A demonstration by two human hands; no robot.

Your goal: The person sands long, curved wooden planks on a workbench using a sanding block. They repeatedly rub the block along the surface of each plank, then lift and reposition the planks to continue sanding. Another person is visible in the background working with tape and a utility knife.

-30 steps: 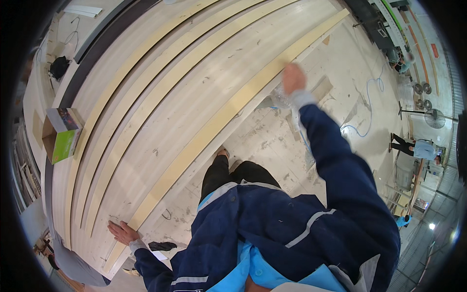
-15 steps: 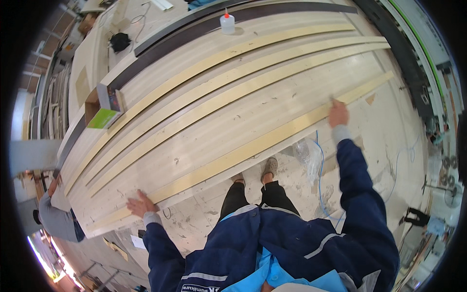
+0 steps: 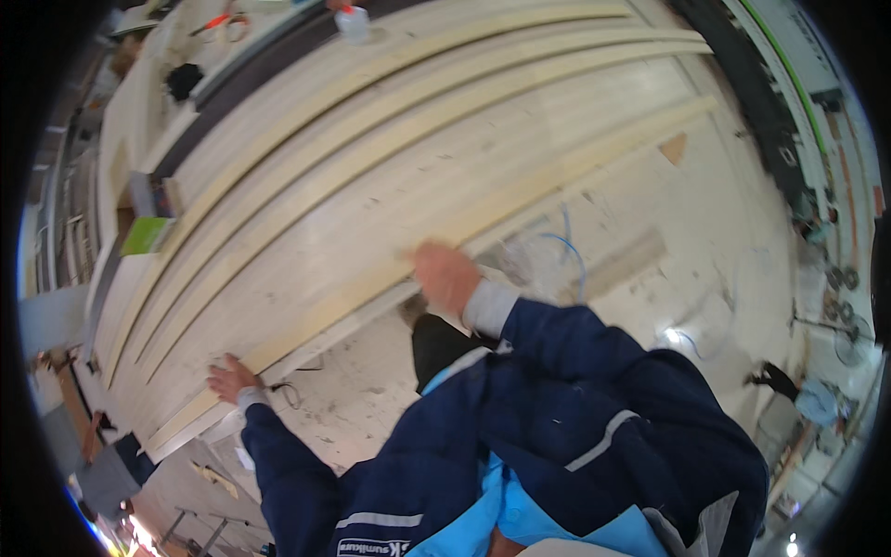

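A long pale wooden strip (image 3: pixel 325 316) lies along the near edge of the broad light panel (image 3: pixel 371 200). On its left part rests my left hand (image 3: pixel 234 379), fingers spread and nothing in its grasp. My right hand (image 3: pixel 445 277) is over the same strip, near its middle and in front of my body. Motion smears its fingers, so I cannot make out whether it touches or grips anything. Farther back on the panel, three similar strips (image 3: pixel 408 141) run side by side with narrow gaps.
A white bottle (image 3: pixel 353 26) with a red top stands at the far edge. An open box with a green side (image 3: pixel 146 235) sits at the far left. Below the near edge are clear plastic (image 3: pixel 520 260) and a blue hose (image 3: pixel 580 265). Someone in grey (image 3: pixel 116 469) is at the left.
My right hand has come leftward along the near strip, much closer to my left hand. The left hand stays on the strip's left part. The whole view has shifted.
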